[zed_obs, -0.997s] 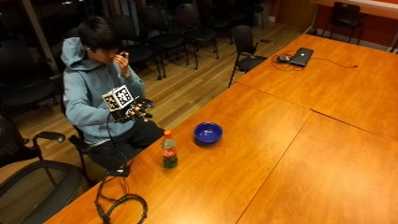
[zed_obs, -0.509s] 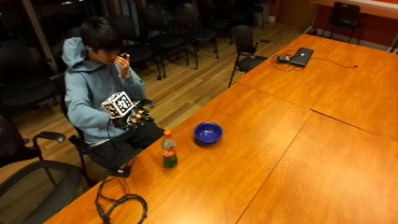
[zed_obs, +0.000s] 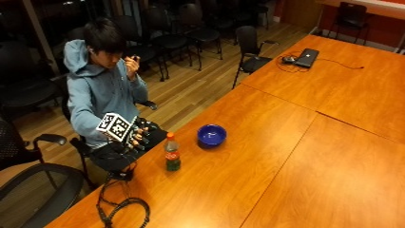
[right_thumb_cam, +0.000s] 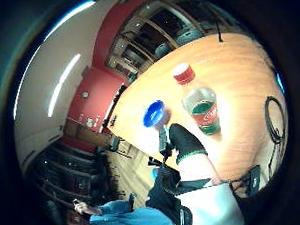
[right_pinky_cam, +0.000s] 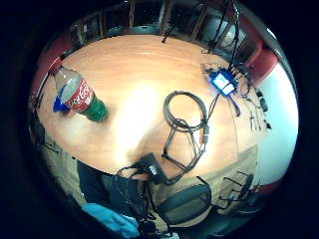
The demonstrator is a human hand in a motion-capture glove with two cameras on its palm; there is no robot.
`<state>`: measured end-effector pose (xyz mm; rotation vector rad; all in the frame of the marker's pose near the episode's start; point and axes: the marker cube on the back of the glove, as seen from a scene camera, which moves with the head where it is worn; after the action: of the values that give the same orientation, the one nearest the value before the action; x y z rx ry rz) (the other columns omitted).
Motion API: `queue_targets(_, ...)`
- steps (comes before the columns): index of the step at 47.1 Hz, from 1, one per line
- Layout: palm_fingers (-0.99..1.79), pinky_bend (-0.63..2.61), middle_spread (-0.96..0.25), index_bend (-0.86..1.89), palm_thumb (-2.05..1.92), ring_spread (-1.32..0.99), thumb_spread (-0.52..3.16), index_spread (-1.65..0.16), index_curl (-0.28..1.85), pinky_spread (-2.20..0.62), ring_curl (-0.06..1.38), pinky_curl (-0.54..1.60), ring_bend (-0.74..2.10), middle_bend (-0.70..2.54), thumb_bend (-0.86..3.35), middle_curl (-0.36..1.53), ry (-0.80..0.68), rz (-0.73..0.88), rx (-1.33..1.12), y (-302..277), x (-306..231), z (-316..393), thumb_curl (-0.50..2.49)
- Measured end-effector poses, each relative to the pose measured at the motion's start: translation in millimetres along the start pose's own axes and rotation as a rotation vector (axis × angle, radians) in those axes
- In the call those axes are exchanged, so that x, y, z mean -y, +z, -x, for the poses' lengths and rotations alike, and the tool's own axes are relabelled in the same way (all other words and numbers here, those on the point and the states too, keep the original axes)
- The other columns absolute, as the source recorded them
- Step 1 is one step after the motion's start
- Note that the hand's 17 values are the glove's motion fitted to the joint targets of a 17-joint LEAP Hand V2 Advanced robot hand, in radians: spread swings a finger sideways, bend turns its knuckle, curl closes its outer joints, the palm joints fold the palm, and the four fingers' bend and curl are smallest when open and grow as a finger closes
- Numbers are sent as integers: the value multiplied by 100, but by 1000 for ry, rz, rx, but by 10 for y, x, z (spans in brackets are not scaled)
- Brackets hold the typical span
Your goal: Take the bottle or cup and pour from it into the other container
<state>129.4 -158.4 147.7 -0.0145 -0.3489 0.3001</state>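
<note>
The gloved right hand (zed_obs: 136, 135) is held just off the desk's (zed_obs: 265, 156) near edge, beside the seated person's lap, with fingers loosely spread and nothing grasped. The bottle (zed_obs: 171, 152) is seen upright close to that edge, near the hand but apart from it. The blue bowl (zed_obs: 211, 135) is set just beyond the bottle, further along the same edge.

The table (zed_obs: 265, 142) is being lit from overhead in the outside view, while the chairs (zed_obs: 190, 23) at eleven o'clock are being left in dimness. A pale glare patch (right_pinky_cam: 142, 109) is being thrown on the tabletop beside the bottle (right_pinky_cam: 79, 97). Ceiling strip lights (right_thumb_cam: 63, 83) are being shown glowing.
</note>
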Motion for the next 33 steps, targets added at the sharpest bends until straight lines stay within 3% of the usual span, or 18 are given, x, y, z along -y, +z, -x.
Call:
queue_targets(16,6,62,4,13,56,12,98,-29,21,23,29,25,45,24,-3,35,45,71,251,301,255,-363,40)
queue_targets(33,0,66,7,14,57,13,95,-31,21,24,29,27,47,19,-3,33,31,169,573,947,373,-286,39)
